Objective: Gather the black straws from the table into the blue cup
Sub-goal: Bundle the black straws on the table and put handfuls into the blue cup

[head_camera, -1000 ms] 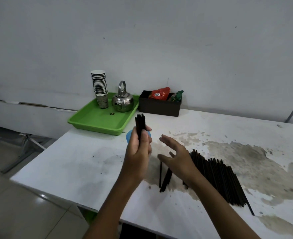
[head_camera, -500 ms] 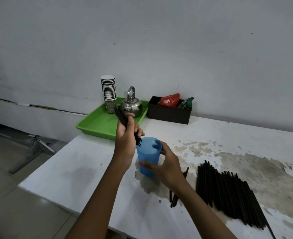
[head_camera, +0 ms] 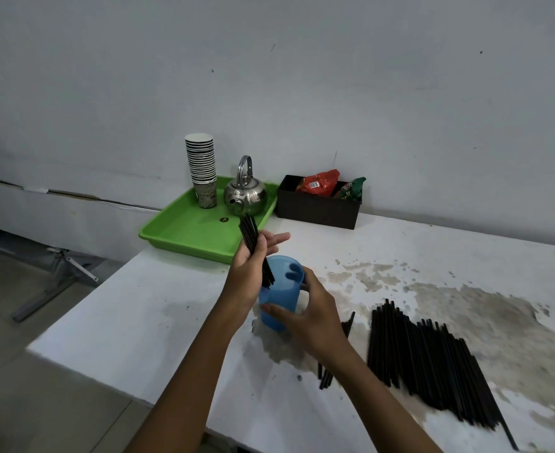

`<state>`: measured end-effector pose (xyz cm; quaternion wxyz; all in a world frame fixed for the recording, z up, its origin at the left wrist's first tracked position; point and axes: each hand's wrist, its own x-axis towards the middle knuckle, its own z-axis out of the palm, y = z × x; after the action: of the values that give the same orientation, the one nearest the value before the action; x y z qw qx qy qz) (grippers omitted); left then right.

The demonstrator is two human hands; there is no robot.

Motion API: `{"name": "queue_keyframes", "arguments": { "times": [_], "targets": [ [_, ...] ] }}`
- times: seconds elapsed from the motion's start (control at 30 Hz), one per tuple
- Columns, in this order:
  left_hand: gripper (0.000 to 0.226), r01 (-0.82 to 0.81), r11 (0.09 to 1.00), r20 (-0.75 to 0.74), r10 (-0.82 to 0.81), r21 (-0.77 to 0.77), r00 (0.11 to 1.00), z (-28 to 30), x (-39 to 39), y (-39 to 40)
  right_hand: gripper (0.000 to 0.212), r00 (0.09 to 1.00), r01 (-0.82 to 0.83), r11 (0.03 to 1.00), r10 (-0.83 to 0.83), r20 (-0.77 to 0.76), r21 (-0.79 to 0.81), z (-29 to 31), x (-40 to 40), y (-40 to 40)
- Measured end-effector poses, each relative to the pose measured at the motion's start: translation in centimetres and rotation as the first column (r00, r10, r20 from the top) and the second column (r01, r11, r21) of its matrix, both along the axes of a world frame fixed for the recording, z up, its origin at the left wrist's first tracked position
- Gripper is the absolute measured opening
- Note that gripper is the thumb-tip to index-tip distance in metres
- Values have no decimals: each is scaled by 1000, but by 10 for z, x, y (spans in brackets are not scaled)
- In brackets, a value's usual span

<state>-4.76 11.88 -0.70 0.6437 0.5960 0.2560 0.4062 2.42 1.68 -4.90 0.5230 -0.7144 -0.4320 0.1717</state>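
Over the cup (head_camera: 281,300), the left hand (head_camera: 253,261) pinches a small bundle (head_camera: 256,250) of straws, lower ends dipping past the rim, fingers loosening. Right hand (head_camera: 312,317) grips the cup on the table (head_camera: 138,322). Judged mid-drop; next, release, then fetch the pile (head_camera: 433,364) to the right.

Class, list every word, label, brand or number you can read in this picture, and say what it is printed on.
None can be read.
Red packet in the black box: white label, too small.
Green packet: print blurred.
Bottom paper cup of the stack: markings blurred.
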Motion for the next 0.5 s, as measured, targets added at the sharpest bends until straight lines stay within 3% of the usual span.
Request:
{"name": "queue_keyframes", "arguments": {
  "times": [0.23,0.3,0.43,0.5],
  "targets": [
    [20,80,997,-219,-83,-20,972,-9,-12,4,77,1000,-5,1000,6,-11,15,3,-1,-1],
    [32,101,995,-251,-97,6,963,-9,-15,5,72,1000,4,1000,-4,-6,26,5,-1,-2],
    [78,93,992,-332,-61,82,941,-12,-23,9,69,998,-28,999,29,47,-16,9,4,-6],
    [79,10,979,-328,58,202,943,-11,-28,6,75,994,-46,996,53,93,-74,9,6,-12]
  ]
}}
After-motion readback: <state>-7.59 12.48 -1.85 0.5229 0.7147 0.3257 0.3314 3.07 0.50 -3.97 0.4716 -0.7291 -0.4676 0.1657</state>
